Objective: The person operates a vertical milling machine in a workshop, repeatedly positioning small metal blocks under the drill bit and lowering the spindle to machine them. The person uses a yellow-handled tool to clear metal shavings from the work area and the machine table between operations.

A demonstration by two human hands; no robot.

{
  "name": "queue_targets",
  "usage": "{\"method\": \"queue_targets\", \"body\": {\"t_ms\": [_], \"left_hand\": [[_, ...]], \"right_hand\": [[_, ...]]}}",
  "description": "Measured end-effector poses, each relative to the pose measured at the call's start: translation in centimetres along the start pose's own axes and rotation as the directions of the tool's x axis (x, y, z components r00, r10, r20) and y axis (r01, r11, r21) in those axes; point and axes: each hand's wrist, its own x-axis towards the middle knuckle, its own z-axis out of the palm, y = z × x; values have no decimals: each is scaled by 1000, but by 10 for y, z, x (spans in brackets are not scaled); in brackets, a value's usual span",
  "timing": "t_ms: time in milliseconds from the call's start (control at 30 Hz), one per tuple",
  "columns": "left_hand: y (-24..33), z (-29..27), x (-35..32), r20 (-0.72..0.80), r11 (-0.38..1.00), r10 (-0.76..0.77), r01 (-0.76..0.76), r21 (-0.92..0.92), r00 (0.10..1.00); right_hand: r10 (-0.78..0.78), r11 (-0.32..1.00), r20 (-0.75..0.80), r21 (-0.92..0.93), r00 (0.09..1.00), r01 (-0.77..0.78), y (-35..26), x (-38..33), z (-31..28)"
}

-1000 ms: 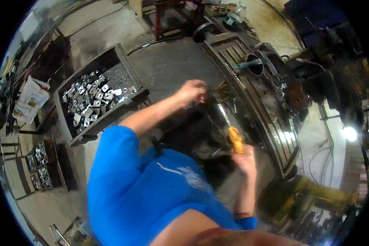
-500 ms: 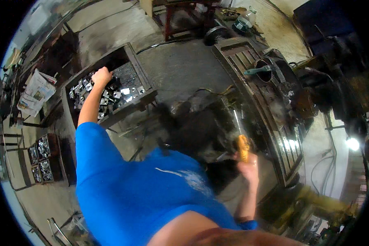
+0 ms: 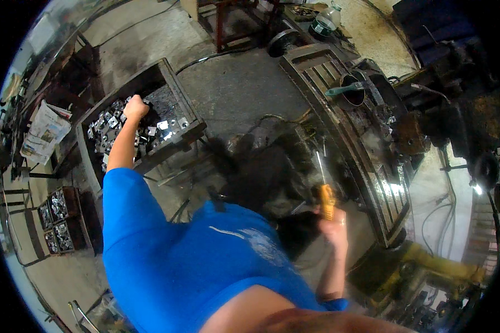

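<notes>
My left hand (image 3: pixel 135 108) reaches over a shallow metal tray (image 3: pixel 184 105) at the left, its fingers curled together above a heap of small shiny metal blocks (image 3: pixel 151 131). The fingertips are turned away, so whatever they may pinch is hidden. On the right, my right hand (image 3: pixel 333 226) is closed on the lower end of a yellow-handled tool (image 3: pixel 327 203) with a long thin metal shaft. The tool points upward, away from me, and touches nothing that I can see.
A long slatted metal frame (image 3: pixel 354 143) runs along the right, with a green-handled brush (image 3: pixel 344 89) lying over a round container. Folded newspaper (image 3: pixel 47 132) hangs at the far left. Crates of metal parts (image 3: pixel 60 205) stand below it. A hose (image 3: pixel 278 117) crosses the middle.
The view has shifted slightly. My left hand stays over the blocks with its fingers curled, a little lower. My right hand still holds the yellow-handled tool in nearly the same place.
</notes>
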Motion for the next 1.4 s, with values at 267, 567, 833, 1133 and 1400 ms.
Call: {"method": "queue_targets", "body": {"t_ms": [267, 567, 833, 1133, 1400], "left_hand": [[-4, 9, 10, 57, 983, 99, -107, 152, 993], [12, -40, -33, -276, 914, 404, -373, 159, 872], [99, -98, -105, -449, 691, 620, -719, -77, 644], [170, -79, -143, -431, 404, 831, -914, 31, 352], [187, -45, -153, 230, 87, 664, 232, -969, 711]], "right_hand": [[5, 997, 24, -72, 1000, -3, -11, 6, -3], [-19, 997, 120, -75, 993, 28, -17, 2, 9], [-142, 910, 330, -328, 933, 254, -97, 61, 64], [-84, 903, 214, -396, 973, 165, -114, 102, 78], [5, 959, 256, -274, 967, 68, -98, 87, 67]]}}
